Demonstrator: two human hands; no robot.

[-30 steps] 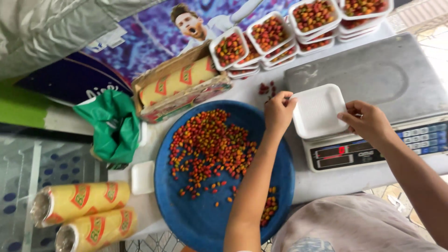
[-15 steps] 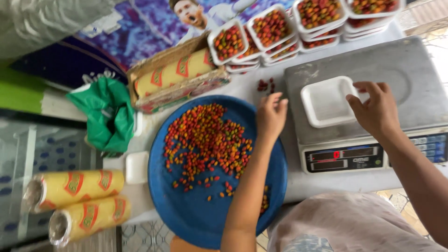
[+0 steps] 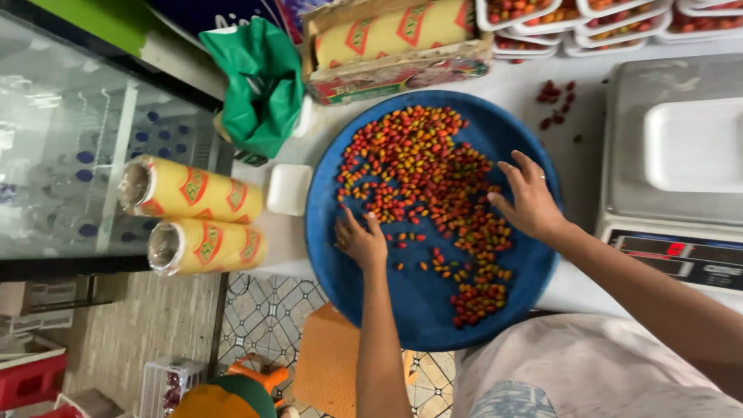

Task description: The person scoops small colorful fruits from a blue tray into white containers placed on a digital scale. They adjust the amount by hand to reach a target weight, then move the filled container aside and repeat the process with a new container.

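A round blue tray (image 3: 422, 298) holds several small red, orange and yellow-green fruits (image 3: 422, 166). My left hand (image 3: 361, 238) rests low on the tray's left side, fingers spread on the fruits at the pile's edge. My right hand (image 3: 526, 200) lies flat on the right part of the pile, fingers apart. Neither hand holds anything that I can see. An empty white foam tray (image 3: 691, 145) sits on the steel plate of a digital scale (image 3: 669, 249) to the right.
Stacked foam trays of fruit (image 3: 611, 23) line the top edge. A box with a cling-film roll (image 3: 395, 42) and a green plastic bag (image 3: 263, 85) sit above the tray; two yellow film rolls (image 3: 201, 217) lie left on a glass cabinet. A few dark fruits (image 3: 555, 101) lie loose.
My right hand left the foam tray on the scale and came down onto the fruits. My left hand slid from the tray's top edge to its lower left. The view shifted.
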